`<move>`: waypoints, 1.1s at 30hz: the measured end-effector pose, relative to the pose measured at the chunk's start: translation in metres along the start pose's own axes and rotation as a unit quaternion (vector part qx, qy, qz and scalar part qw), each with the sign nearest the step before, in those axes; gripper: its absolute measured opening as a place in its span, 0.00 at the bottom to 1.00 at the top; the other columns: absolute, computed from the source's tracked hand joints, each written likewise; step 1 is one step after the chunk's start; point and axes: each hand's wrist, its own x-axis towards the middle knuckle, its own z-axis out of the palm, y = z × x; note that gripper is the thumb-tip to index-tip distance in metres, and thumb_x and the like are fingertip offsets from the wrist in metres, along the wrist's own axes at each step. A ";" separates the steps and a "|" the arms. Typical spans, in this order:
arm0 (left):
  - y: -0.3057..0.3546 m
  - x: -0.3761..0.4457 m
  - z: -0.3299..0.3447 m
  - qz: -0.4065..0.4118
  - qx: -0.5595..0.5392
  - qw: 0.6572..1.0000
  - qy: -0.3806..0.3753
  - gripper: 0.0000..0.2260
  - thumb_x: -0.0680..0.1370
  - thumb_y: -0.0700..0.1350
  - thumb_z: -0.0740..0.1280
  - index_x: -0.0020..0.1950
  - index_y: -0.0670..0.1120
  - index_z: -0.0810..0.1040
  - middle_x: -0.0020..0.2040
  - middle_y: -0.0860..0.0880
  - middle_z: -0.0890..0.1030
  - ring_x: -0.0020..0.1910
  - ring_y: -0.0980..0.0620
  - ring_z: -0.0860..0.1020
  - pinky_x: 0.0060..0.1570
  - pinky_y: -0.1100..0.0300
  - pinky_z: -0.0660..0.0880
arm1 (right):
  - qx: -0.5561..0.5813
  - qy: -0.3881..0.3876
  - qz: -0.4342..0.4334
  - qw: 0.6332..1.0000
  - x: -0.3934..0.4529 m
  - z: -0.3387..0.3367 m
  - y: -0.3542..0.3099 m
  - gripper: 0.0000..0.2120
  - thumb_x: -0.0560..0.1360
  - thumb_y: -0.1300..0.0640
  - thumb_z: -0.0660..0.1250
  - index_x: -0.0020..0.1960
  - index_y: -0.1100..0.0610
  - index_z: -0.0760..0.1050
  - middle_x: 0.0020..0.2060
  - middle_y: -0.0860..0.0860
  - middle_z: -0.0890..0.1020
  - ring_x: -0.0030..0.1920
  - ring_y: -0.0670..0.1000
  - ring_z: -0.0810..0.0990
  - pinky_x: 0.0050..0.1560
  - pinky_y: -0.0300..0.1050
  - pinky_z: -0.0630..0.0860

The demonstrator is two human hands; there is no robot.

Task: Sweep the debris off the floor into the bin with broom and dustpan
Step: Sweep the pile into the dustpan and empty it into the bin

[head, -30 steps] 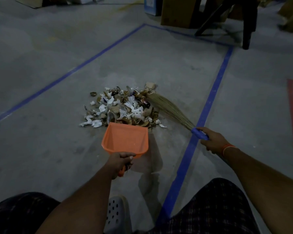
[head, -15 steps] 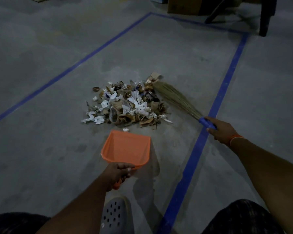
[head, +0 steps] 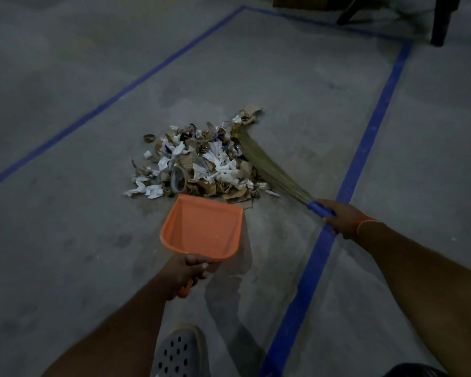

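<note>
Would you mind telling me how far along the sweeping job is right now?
Done: the debris is gathered into one pile. In hand: the left hand holds the empty orange dustpan at the pile's near edge; the right hand holds the broom against its far side. Left: sweeping everything in and binning it; no bin is visible.

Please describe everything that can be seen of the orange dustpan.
The orange dustpan looks like smooth plastic: a flat scoop with raised side walls and a rounded back. It is empty apart from a few specks. The left hand grips its short handle at the back. Its open front lip points at the debris pile and reaches the pile's near edge, on the concrete floor.
</note>
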 end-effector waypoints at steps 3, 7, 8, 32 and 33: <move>0.008 0.006 0.007 0.004 0.010 1.000 0.016 0.09 0.80 0.37 0.67 0.48 0.48 0.84 0.30 0.47 0.80 0.23 0.57 0.70 0.26 0.64 0.67 | 0.009 -0.025 -0.009 1.000 -0.007 0.005 0.011 0.28 0.79 0.59 0.62 0.75 0.43 0.61 0.52 0.53 0.75 0.35 0.53 0.81 0.24 0.34 0.73; 0.014 0.010 0.006 -0.004 0.015 1.000 0.005 0.09 0.80 0.36 0.66 0.49 0.49 0.84 0.30 0.47 0.80 0.23 0.55 0.68 0.25 0.64 0.65 | 0.023 -0.053 -0.005 0.998 -0.021 0.012 0.030 0.28 0.79 0.59 0.62 0.72 0.35 0.61 0.50 0.53 0.77 0.38 0.55 0.81 0.28 0.38 0.76; 0.014 0.011 0.005 -0.005 0.019 1.000 0.003 0.09 0.80 0.36 0.67 0.49 0.49 0.84 0.31 0.46 0.79 0.24 0.54 0.68 0.26 0.63 0.65 | 0.026 -0.056 -0.003 0.998 -0.026 0.013 0.033 0.28 0.79 0.59 0.62 0.70 0.32 0.61 0.49 0.54 0.77 0.37 0.55 0.80 0.29 0.39 0.77; 0.012 0.011 0.017 -0.007 0.001 1.000 0.024 0.09 0.80 0.36 0.67 0.57 0.42 0.83 0.34 0.46 0.80 0.25 0.58 0.74 0.25 0.65 0.70 | 0.080 -0.100 -0.037 0.991 -0.107 0.025 0.033 0.27 0.79 0.58 0.62 0.69 0.30 0.64 0.53 0.46 0.76 0.39 0.50 0.79 0.34 0.40 0.78; 0.012 0.009 0.018 -0.007 -0.001 1.000 0.026 0.09 0.80 0.35 0.67 0.57 0.42 0.82 0.34 0.46 0.80 0.24 0.59 0.74 0.25 0.65 0.69 | 0.088 -0.098 -0.033 0.991 -0.110 0.026 0.034 0.27 0.79 0.58 0.62 0.68 0.30 0.65 0.53 0.47 0.77 0.38 0.50 0.79 0.35 0.40 0.77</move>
